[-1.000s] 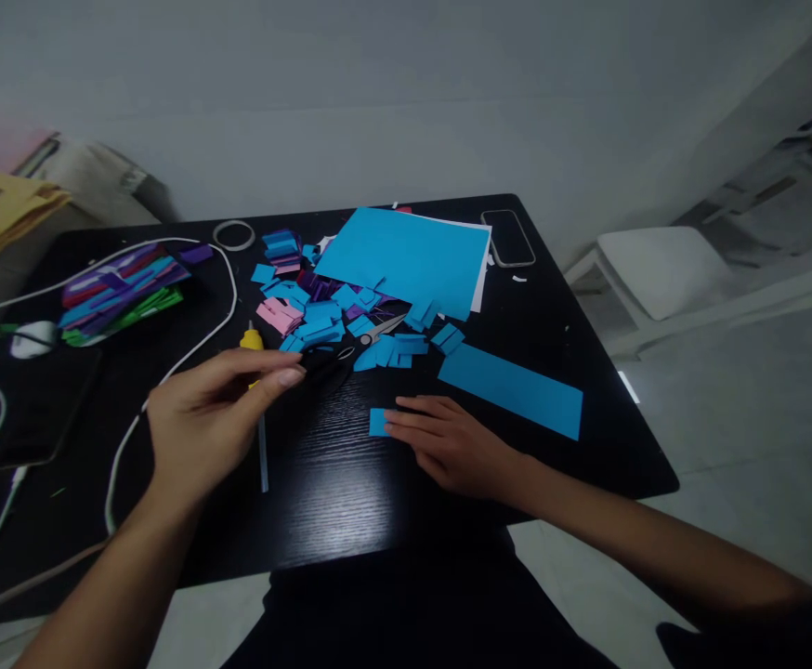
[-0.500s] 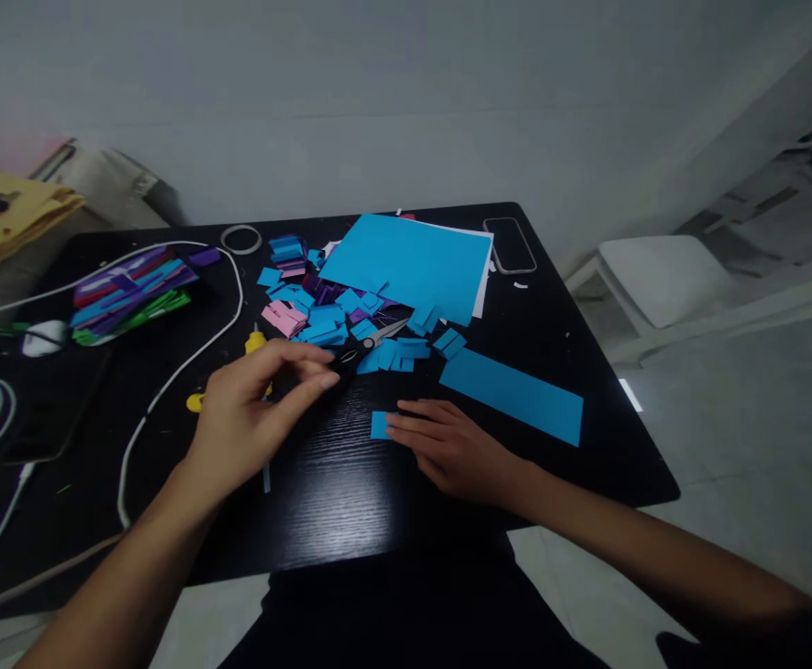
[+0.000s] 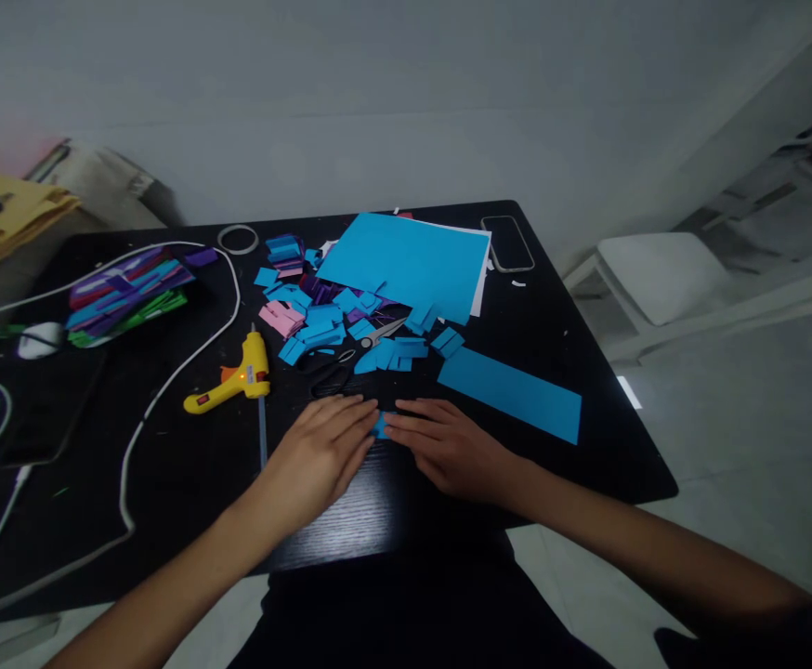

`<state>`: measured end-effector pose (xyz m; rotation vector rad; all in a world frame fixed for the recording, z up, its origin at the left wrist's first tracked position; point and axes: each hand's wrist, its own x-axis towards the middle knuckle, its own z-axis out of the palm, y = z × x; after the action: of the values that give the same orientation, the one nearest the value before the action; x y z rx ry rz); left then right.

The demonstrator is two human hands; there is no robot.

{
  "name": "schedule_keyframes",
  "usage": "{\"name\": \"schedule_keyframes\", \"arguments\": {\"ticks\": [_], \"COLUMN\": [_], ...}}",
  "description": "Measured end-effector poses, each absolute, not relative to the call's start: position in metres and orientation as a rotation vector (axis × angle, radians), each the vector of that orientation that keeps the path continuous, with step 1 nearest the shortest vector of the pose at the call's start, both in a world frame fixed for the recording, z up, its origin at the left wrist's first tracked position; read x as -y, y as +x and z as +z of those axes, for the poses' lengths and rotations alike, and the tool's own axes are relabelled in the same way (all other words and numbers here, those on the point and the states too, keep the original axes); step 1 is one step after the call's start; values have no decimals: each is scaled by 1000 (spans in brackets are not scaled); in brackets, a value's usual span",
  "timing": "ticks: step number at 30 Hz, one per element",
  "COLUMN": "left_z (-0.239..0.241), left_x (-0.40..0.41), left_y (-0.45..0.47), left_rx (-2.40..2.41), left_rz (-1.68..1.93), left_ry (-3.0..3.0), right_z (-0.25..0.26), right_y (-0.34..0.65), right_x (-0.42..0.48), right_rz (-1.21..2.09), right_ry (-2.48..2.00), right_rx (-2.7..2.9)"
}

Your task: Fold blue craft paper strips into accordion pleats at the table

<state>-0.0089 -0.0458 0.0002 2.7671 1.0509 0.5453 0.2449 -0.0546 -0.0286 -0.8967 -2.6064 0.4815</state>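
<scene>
Both of my hands lie flat on the black table [image 3: 573,465], fingertips meeting over a small blue paper piece [image 3: 381,427] that is mostly covered. My left hand [image 3: 322,455] has its fingers stretched out and touches the piece from the left. My right hand [image 3: 448,446] presses on it from the right, fingers extended. Just beyond my hands lie black-handled scissors [image 3: 340,367] and a heap of small blue paper pieces [image 3: 329,321]. A long blue paper strip [image 3: 510,392] lies to the right.
A yellow glue gun [image 3: 235,383] with its white cable [image 3: 169,367] lies left of my hands. Behind are a large blue sheet [image 3: 406,260], a phone [image 3: 507,243], a tape ring [image 3: 237,239], pink pieces [image 3: 281,318] and a stack of coloured strips [image 3: 124,293].
My left hand moved right from near the scissors and glue gun and came down flat next to the right hand on the small blue piece. The glue gun is now uncovered.
</scene>
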Motion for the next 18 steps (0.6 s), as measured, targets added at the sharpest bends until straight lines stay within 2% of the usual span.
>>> {"name": "schedule_keyframes", "arguments": {"ticks": [6, 18], "left_z": [-17, -21], "left_x": [65, 68], "left_y": [-9, -15], "left_rx": [-1029, -1067], "left_rz": [488, 423], "left_ry": [2915, 2831], "right_z": [-29, -22], "right_y": [244, 242], "right_x": [54, 64], "right_rz": [470, 431], "right_ry": [-892, -1008], "right_rx": [2599, 2690]}}
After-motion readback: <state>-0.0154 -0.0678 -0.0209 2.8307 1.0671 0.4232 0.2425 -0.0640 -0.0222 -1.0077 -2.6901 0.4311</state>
